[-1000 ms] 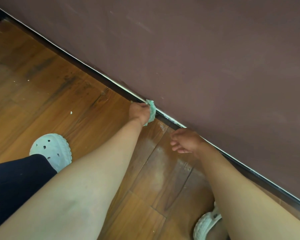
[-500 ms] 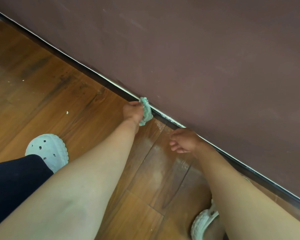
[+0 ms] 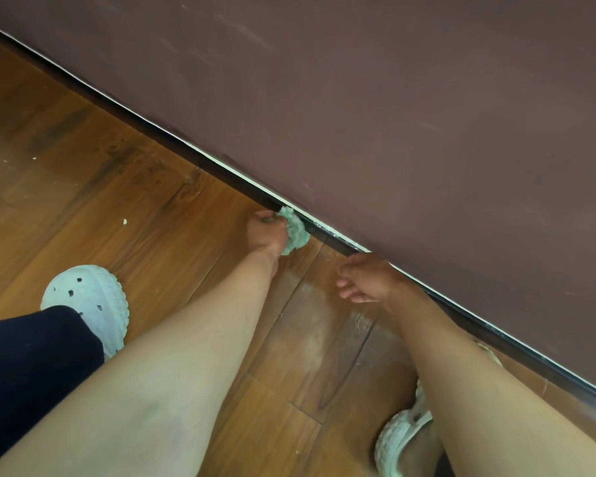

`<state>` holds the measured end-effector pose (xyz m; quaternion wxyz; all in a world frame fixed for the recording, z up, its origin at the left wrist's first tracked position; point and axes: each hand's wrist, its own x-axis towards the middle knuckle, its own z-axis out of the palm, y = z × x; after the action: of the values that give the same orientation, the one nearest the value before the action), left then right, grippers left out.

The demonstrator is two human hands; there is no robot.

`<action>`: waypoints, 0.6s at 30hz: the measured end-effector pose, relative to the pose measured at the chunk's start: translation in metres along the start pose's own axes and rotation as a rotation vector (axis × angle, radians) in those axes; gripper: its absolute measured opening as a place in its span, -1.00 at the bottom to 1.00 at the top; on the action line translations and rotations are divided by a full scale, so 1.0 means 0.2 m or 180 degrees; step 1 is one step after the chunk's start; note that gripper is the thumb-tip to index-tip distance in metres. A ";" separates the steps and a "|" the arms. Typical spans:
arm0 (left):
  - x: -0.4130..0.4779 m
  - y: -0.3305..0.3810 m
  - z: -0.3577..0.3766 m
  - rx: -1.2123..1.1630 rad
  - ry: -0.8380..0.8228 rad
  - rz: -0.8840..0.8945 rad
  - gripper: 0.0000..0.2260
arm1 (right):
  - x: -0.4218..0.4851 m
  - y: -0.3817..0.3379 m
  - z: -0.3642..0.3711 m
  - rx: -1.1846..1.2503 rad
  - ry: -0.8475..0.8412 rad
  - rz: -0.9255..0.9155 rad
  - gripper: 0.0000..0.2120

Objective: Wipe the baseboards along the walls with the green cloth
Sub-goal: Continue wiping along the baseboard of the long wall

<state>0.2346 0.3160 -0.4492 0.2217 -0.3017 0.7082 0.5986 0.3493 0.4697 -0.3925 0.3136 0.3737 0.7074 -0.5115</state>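
A dark baseboard [image 3: 159, 139] with a thin white top edge runs diagonally from upper left to lower right under a maroon wall [image 3: 393, 98]. My left hand [image 3: 265, 232] is closed around a bunched pale green cloth [image 3: 295, 230], which presses against the baseboard. To its right, my right hand [image 3: 367, 278] rests with loosely curled fingers on the wooden floor beside the baseboard, holding nothing.
The wooden floor [image 3: 100, 187] carries small white crumbs [image 3: 125, 221] and a dusty pale patch [image 3: 310, 339]. A white clog [image 3: 90, 301] sits at left beside a dark trouser leg; another white clog [image 3: 399, 438] shows at the bottom, under my right forearm.
My left hand has slid the green cloth a little to the left along the baseboard. The right hand has stayed in place on the floor.
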 end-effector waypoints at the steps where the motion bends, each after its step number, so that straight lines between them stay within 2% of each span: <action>1: 0.01 0.00 -0.01 0.0045 0.0022 0.0022 -0.78 | 0.00 0.00 0.00 0.0010 0.0001 0.0001 -0.84; 6: -0.05 -0.04 -0.02 0.0685 -0.0376 0.0248 -0.69 | 0.00 0.02 -0.02 0.0098 0.0013 0.0011 -0.87; 10: -0.13 -0.11 0.06 0.1484 -0.1123 0.0475 -0.77 | -0.02 0.02 -0.01 0.0181 0.0081 0.0015 -0.93; 12: -0.14 -0.13 0.11 0.1658 -0.1242 0.0522 -0.82 | -0.02 0.02 -0.02 0.0185 0.0088 0.0017 -0.94; 14: -0.12 -0.12 0.12 0.1476 -0.0958 0.0491 -0.84 | -0.03 0.03 -0.03 0.0171 0.0105 0.0024 -0.93; 17: -0.04 -0.07 0.04 0.0798 -0.0066 0.0254 -0.83 | -0.03 0.05 -0.04 0.0183 0.0124 0.0054 -0.91; 18: -0.01 -0.05 0.01 0.0599 0.0168 0.0193 -0.77 | -0.03 0.05 -0.04 0.0189 0.0118 0.0059 -0.90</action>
<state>0.2432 0.3166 -0.4551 0.2121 -0.2737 0.7756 0.5278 0.3607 0.4775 -0.3912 0.2940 0.3988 0.6941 -0.5223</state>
